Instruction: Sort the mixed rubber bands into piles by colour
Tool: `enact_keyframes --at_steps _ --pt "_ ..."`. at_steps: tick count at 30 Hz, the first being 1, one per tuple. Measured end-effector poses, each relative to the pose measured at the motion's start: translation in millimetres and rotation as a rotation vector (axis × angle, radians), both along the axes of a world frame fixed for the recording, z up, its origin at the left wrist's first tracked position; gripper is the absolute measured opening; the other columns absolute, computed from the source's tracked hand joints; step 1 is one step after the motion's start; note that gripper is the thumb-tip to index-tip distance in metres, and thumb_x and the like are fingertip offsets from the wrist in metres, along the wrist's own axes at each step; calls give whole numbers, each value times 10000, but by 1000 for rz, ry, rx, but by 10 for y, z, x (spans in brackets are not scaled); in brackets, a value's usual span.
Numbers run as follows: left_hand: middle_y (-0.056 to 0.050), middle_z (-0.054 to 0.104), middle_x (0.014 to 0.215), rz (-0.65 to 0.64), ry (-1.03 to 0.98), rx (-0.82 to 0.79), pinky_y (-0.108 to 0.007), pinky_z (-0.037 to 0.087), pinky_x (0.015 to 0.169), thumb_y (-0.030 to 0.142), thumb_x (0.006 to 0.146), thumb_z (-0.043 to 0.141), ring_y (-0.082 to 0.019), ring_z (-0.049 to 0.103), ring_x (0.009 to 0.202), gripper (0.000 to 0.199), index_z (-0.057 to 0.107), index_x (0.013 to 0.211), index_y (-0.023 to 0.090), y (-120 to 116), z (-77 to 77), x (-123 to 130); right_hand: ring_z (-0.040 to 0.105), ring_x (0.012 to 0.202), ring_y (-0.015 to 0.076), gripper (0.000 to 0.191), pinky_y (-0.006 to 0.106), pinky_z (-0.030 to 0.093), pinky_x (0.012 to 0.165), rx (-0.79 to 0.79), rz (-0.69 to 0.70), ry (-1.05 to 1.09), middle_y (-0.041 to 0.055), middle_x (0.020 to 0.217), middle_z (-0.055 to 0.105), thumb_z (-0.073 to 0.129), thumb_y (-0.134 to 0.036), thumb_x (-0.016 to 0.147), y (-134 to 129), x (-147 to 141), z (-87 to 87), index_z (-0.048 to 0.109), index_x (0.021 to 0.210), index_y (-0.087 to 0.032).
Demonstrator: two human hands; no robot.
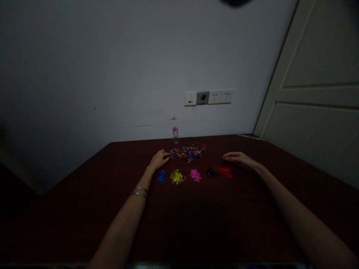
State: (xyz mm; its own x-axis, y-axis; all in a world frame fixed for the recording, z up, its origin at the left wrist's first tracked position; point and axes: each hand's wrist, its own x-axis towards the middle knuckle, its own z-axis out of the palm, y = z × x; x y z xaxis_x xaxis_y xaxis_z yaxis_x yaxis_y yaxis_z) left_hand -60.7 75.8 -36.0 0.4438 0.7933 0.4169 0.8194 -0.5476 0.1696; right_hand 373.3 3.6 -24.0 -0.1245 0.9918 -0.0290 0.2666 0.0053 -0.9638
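My left hand (pixel 159 160) is at the left edge of a mixed pile of small colourful rubber bands (pixel 192 152), with its fingertips touching or very near them. Its fingers look partly extended, and I see nothing held in them. Nearer to me lies a row of sorted rubber bands: a blue heap (pixel 161 177), a yellow heap (pixel 177 177), a pink heap (pixel 195 175), a dark, probably black heap (pixel 211 172) and a red heap (pixel 225 172). Just beyond the red ones my right hand (pixel 240 159) hovers or rests, fingers stretched out and visibly holding nothing.
Behind the mixed pile stands a clear bottle with a pink top (pixel 175 135), close to the wall (pixel 134 74). Sockets and switches (pixel 209 97) sit on that wall. A pale panelled door (pixel 314 93) borders the dark red table (pixel 213 216) at right. The light is dim.
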Motion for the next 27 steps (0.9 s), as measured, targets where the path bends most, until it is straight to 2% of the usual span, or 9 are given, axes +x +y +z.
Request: enact_keyframes --at_steps 10,27 --pt "-36 544 951 -9 104 34 -221 412 740 321 862 450 -139 526 876 257 661 983 239 -66 71 39 607 935 209 280 355 432 907 8 -33 -2 55 945 689 705 -359 604 48 29 -56 686 840 -209" --pt "-44 561 935 40 -29 -11 -235 422 735 273 830 459 -150 536 876 202 640 882 202 -77 77 51 609 940 225 250 377 446 905 20 -51 -18 55 933 696 695 -343 617 38 27 -51 688 831 -214"
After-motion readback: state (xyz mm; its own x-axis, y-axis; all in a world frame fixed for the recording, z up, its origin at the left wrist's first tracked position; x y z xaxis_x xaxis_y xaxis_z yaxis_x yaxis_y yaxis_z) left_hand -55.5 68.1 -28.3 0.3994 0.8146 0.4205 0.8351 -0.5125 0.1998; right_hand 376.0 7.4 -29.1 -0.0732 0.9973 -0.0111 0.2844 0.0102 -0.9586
